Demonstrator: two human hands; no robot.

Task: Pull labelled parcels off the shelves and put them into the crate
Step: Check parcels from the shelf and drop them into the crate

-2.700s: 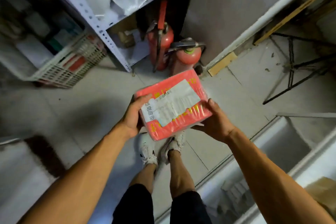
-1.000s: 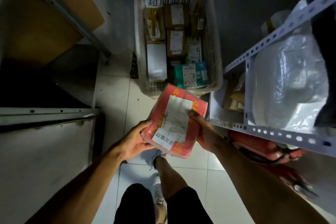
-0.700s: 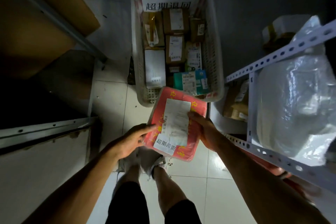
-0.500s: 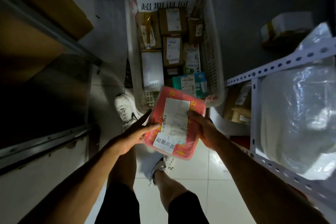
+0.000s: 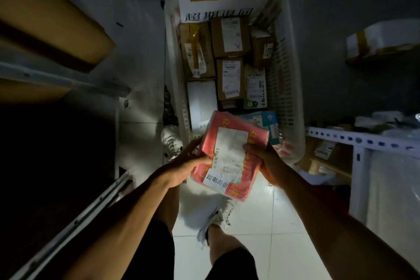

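Both hands are gripping the red labelled parcel [image 5: 229, 157], left hand [image 5: 181, 166] and right hand [image 5: 266, 163] pinching opposite edges, just short of the white crate [image 5: 293, 107]. Lowering it flat onto the boxes beyond the fingers looks best.

Parcel depot or courier pickup storeroom, dimly lit, tiled floor [image 5: 261, 229]. Slotted-angle metal shelving [image 5: 354, 140] is standing at the right, holding wrapped packets; a taped white parcel [image 5: 381, 40] is sitting further back. A white plastic crate [image 5: 288, 98] is resting on the floor, carrying a printed Chinese sign [image 5: 218, 10] and holding cardboard boxes [image 5: 229, 36] bearing shipping labels. Large cartons [image 5: 56, 20] are lining the left.
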